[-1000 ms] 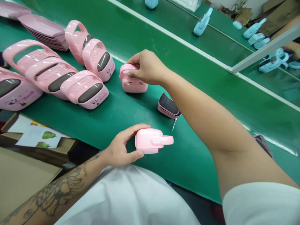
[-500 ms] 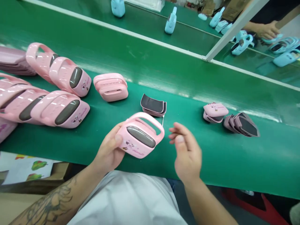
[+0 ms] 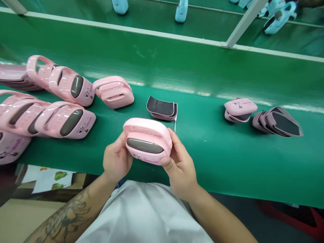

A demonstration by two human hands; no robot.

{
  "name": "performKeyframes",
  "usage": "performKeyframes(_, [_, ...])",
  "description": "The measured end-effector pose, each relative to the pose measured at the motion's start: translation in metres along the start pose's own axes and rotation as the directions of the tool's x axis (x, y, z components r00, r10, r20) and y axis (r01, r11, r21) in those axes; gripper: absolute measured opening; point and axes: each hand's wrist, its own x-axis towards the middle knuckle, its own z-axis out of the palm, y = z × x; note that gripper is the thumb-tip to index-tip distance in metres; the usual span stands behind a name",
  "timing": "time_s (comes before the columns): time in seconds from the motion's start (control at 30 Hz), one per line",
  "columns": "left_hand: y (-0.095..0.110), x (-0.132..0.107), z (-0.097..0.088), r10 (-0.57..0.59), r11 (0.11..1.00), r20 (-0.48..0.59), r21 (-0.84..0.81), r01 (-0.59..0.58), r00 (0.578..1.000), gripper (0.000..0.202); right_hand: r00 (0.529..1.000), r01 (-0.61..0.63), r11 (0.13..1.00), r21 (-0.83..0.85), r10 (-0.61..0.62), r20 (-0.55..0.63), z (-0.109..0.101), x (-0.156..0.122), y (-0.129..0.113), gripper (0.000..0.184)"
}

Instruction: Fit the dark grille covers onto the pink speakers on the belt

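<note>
Both hands hold one pink handled case (image 3: pixel 148 140) with a dark grey panel, just above the near edge of the green belt (image 3: pixel 215 152). My left hand (image 3: pixel 115 161) grips its left end. My right hand (image 3: pixel 180 165) wraps its right end, thumb under the front. Behind it lies a small stack of dark curved panels (image 3: pixel 162 108). Another pink case (image 3: pixel 114 91) rests alone on the belt to the left.
Several finished pink cases (image 3: pixel 63 118) lie in rows at the left. Pink shell pieces (image 3: pixel 240 108) and more dark panels (image 3: pixel 280 124) sit at the right. Blue cases (image 3: pixel 181 10) stand on the far belt beyond a white rail (image 3: pixel 152 33). Cardboard boxes (image 3: pixel 37 189) are below left.
My right hand let go of the pink case on the belt and came back to grip the case in my left hand, which was turned so its dark panel faces me.
</note>
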Motion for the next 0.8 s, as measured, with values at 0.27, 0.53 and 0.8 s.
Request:
performKeyframes(0.27, [-0.009, 0.022, 0.030, 0.084, 0.989, -0.209, -0.101, -0.107, 0.974, 0.067, 0.956, 0.224, 0.941, -0.256, -0.263, -0.132, 0.006, 0.019, 0.004, 0.058])
performKeyframes(0.53, [0.010, 0.034, 0.069, 0.410, 0.912, -0.043, -0.012, -0.410, 0.911, 0.082, 0.802, 0.410, 0.825, -0.390, -0.529, -0.277, -0.002, 0.064, -0.025, 0.077])
performKeyframes(0.8, [0.025, 0.035, 0.076, 0.436, 0.900, -0.006, -0.022, -0.436, 0.900, 0.089, 0.659, 0.556, 0.699, -0.450, -0.700, -0.274, 0.002, 0.070, -0.040, 0.078])
